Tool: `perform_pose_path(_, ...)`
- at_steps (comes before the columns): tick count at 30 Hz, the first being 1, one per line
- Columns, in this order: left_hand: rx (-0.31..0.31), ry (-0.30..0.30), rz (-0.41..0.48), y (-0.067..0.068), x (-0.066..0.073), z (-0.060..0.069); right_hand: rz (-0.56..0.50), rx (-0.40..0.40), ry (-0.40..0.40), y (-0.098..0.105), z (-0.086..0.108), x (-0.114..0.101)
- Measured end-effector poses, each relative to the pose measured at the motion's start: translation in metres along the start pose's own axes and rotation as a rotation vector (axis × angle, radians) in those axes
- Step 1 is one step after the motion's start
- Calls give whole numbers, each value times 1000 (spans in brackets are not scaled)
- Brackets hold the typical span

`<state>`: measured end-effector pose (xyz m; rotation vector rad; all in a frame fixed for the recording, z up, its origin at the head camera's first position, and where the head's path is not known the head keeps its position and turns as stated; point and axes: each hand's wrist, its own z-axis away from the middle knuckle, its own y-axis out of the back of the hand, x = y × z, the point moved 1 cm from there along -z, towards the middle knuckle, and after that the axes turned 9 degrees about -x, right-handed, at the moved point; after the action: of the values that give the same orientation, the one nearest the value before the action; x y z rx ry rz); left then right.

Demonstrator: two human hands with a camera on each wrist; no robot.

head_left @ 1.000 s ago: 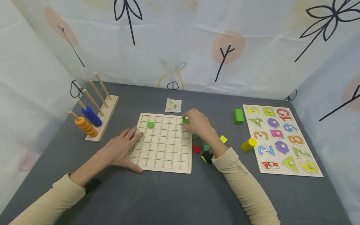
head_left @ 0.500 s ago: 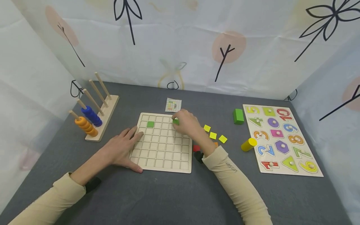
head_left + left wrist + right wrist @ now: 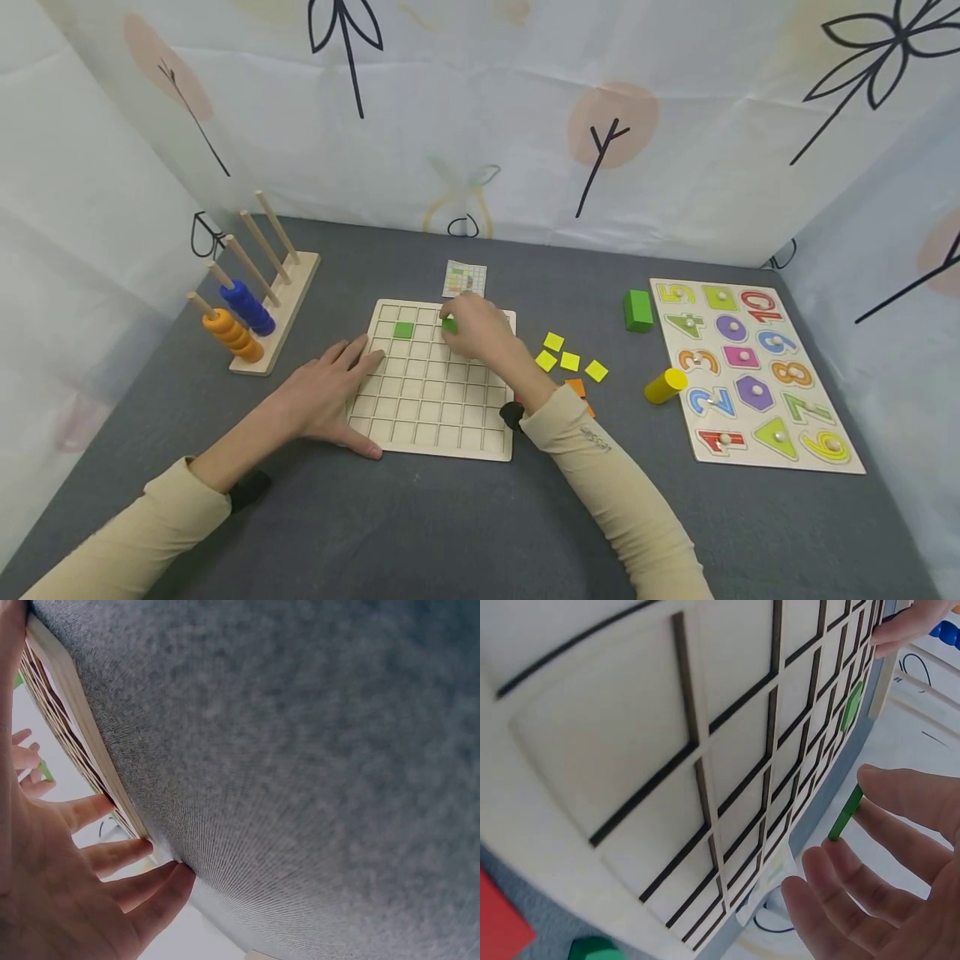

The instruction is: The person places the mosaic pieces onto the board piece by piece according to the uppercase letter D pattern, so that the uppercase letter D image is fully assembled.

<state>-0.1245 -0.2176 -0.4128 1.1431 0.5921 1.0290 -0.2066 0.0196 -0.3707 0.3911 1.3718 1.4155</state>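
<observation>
A light wooden grid board [image 3: 431, 400] lies flat on the grey table. My left hand [image 3: 322, 400] rests along its left edge, fingers spread, thumb at the near corner. Between thumb and fingers my right hand [image 3: 482, 332] pinches a thin green square tile [image 3: 846, 813] above the board's far rows. Another green tile [image 3: 403, 331] sits in a cell at the far left of the grid. Just beyond the board is a small printed card [image 3: 464, 278], partly hidden by the right hand.
Right of the board lie several yellow tiles [image 3: 570, 362] and orange pieces [image 3: 576, 387]. A green block [image 3: 637, 311], a yellow cylinder [image 3: 666, 386] and a number puzzle board [image 3: 757, 375] are farther right. A peg stacker [image 3: 288, 292] with orange and blue rings stands at the left.
My right hand has moved left over the board's far rows, carrying the green tile. The yellow tiles have come into sight from behind the arm. My left hand has stayed put.
</observation>
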Motion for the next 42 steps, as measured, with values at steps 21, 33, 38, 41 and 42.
perform_pose_path(21, 15, -6, -5, -1, -1, 0, 52, -9, 7, -18, -24, -20)
perform_pose_path(33, 12, -1, -3, -1, 0, 0, 94, -2, -3, -24, -29, -25)
perform_pose_path(38, 6, 4, 1, 0, 0, 0, 93, 4, 0, -24, -29, -26)
perform_pose_path(41, 10, 0, 1, 0, 1, 0, 90, 12, 4, -25, -29, -26)
perform_pose_path(42, 12, -2, 1, 0, 0, 0, 90, 13, 6, -25, -29, -26)
